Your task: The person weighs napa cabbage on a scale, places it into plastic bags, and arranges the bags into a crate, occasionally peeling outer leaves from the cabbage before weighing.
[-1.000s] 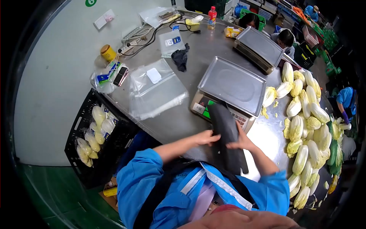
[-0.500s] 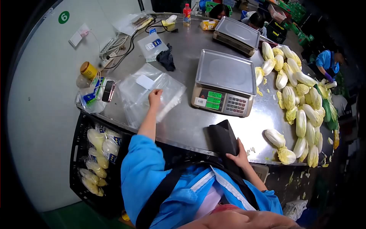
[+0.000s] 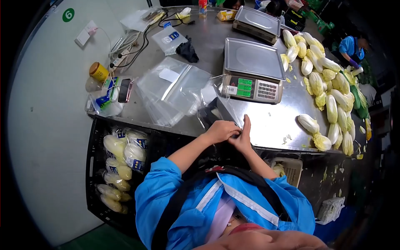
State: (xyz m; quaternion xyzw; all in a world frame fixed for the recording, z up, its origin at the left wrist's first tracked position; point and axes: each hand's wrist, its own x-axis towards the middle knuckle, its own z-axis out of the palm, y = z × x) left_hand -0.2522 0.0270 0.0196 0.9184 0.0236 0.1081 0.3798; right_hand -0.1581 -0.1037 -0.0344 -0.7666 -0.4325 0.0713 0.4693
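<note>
My left hand (image 3: 223, 131) is closed on the edge of a clear plastic bag (image 3: 207, 93), in front of the stack of clear bags (image 3: 156, 93). A black folded sheet (image 3: 227, 111) shows partly behind and through the bag's film. My right hand (image 3: 243, 137) meets the left at the table's front edge, its fingers curled at the lower end of the black sheet and one digit pointing up. Where the hands meet, the bag's mouth is partly hidden. Just beyond stands a weighing scale (image 3: 254, 58) with green lit digits and a bare tray.
Napa cabbages (image 3: 329, 104) lie heaped on the right of the metal table (image 3: 266, 121). A black crate (image 3: 93, 166) with bagged cabbages stands below left. A phone (image 3: 124, 90), cables and a yellow-lidded jar (image 3: 98, 71) lie at left. A second scale (image 3: 257, 23) and co-workers are farther back.
My left hand has moved right from the bag stack, bringing one clear bag to the black sheet. Both hands now meet at the table edge. The view has shifted slightly.
</note>
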